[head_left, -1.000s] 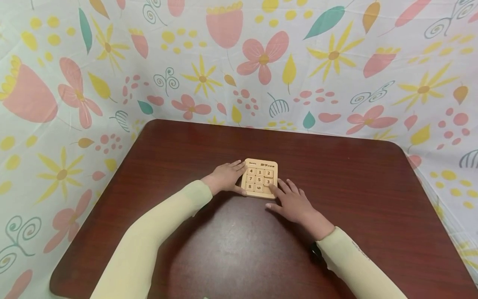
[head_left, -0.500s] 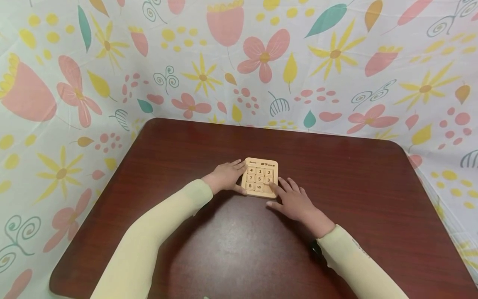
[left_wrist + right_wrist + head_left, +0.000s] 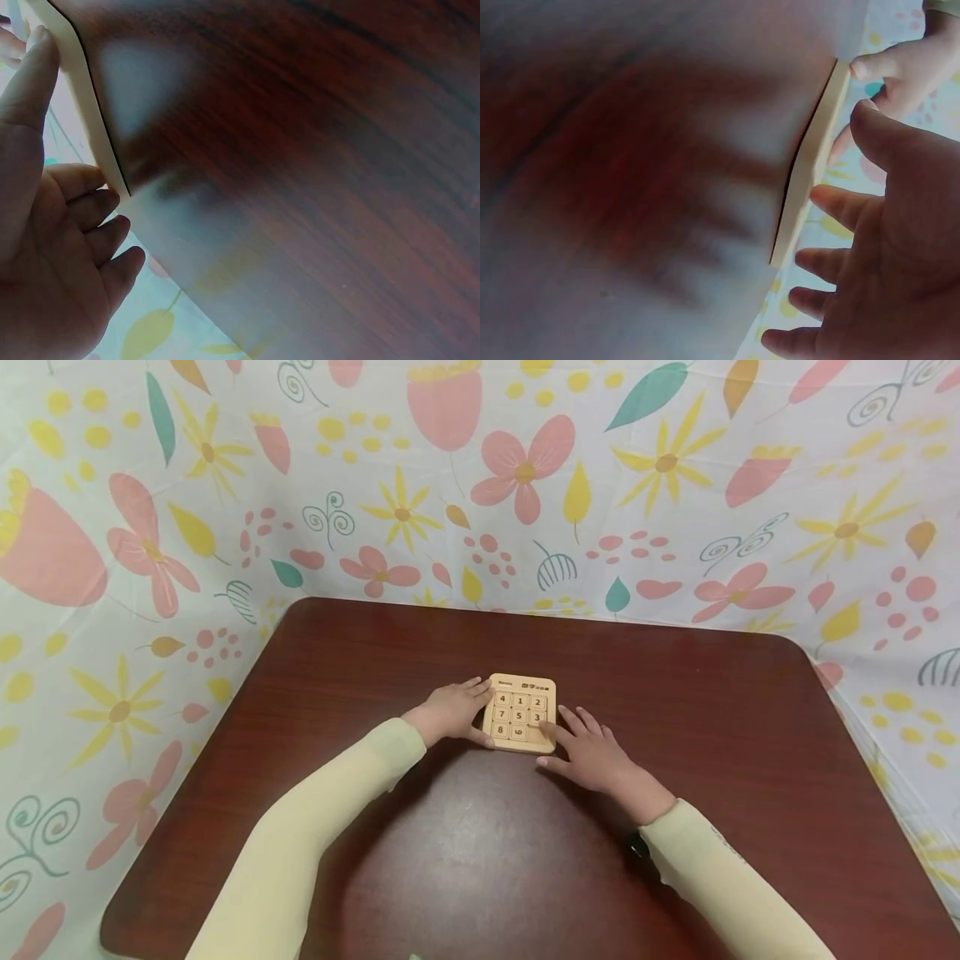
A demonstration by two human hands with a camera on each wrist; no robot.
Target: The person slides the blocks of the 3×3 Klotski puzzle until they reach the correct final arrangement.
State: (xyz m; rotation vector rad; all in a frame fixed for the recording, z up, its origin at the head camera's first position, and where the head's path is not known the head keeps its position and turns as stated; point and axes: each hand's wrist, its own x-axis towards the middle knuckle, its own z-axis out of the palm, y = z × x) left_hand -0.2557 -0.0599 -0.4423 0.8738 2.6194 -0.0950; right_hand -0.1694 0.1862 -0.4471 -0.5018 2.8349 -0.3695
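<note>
A wooden sliding number puzzle lies flat on the table, with rows 4, 1, 2 and 7, 5, 3, then 8, an upside-down number tile and a gap at lower right. My left hand holds its left side, thumb at the near corner and fingers along the far part of that edge. The index fingertip of my right hand touches the lower edge of the 3 tile, over the gap. Its other fingers are spread beside the puzzle. In the right wrist view the puzzle's pale edge shows beyond those fingers.
The dark red-brown wooden table has rounded far corners. A white cloth printed with flowers and leaves hangs behind it and along the sides. A small dark object shows at the right wrist, under the sleeve.
The 3 tile has slid slightly away from me, closing up to the 2 tile, with the right index finger following. The left hand keeps its place on the puzzle. The head view has shifted slightly.
</note>
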